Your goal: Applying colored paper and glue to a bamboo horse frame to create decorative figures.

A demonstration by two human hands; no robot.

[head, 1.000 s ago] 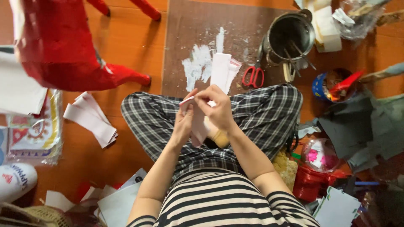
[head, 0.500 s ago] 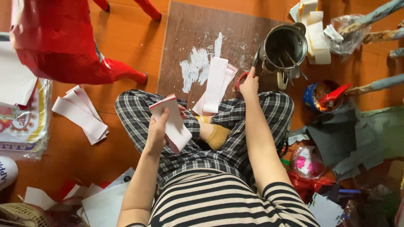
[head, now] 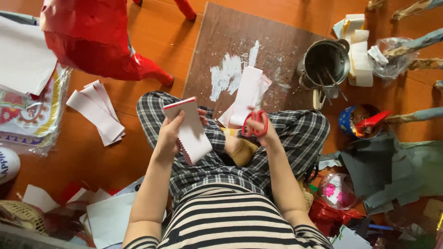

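Left hand (head: 170, 136) grips a folded white paper strip (head: 189, 129) w/ red top edge & zigzag lower edge, held mid-frame over the plaid lap. Right hand (head: 262, 131) is closed on red-handled scissors (head: 254, 123), just right of centre. More white strips (head: 248, 94) lie on brown board (head: 230, 41) above; metal pot (head: 325, 62) upper right.

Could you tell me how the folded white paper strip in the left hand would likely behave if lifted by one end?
The folded paper strip looks thin, so it would probably droop and feel very light. The left hand holds it by one edge while the rest stands unsupported, so the folded layers seem to add some stiffness. Its zigzag edge could tear easily.
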